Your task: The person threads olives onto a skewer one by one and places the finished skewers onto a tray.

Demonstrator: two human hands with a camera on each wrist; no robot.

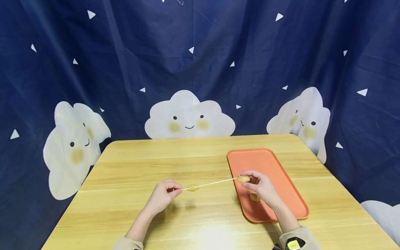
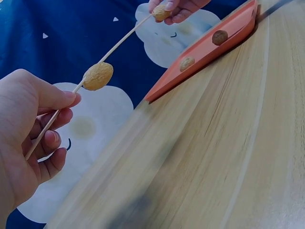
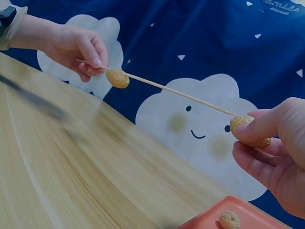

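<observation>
Head view: left hand [image 1: 162,198] pinches a skewer [image 1: 215,182] carrying one ball [image 1: 193,188] | right hand [image 1: 260,185] pinches a second ball [image 1: 243,179] at its tip | orange tray [image 1: 281,173] on the counter [image 1: 140,163]

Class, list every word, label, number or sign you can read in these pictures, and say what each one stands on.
Nothing can be read.
Pale lettering at the top of the dark blue cloud-print curtain: too blurred.
Small yellow tag on the dark band at the right wrist: too small.
</observation>
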